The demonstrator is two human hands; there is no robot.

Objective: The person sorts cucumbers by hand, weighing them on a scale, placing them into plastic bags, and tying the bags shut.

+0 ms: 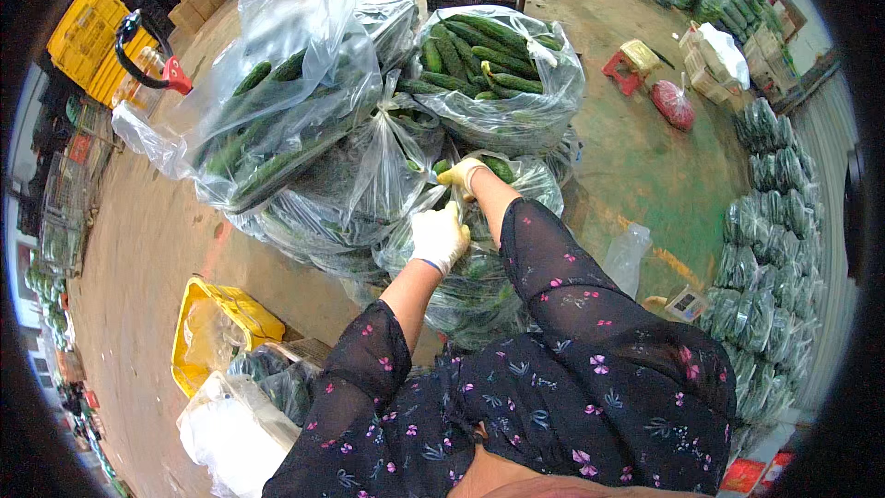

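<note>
Both hands wear white work gloves with yellowish fingers. My left hand (441,238) is closed on the gathered edge of a clear plastic bag of cucumbers (461,300) in front of me. Just beyond it, my right hand (464,175) is also closed on the mouth of this bag. A green cucumber (498,168) shows beside the right hand. Behind, an open bag of cucumbers (493,120) rests on the heap, its upper cucumbers uncovered. To the left lies a larger clear bag of cucumbers (286,157), and a bunched bag (383,166) sits between them.
A yellow crate (226,318) stands at lower left beside white plastic sheeting (235,429). A red-and-black handle (171,74) rises at upper left. Bagged green produce (765,249) is stacked along the right wall. A small red stool (631,65) and a red bag (673,106) are on the floor.
</note>
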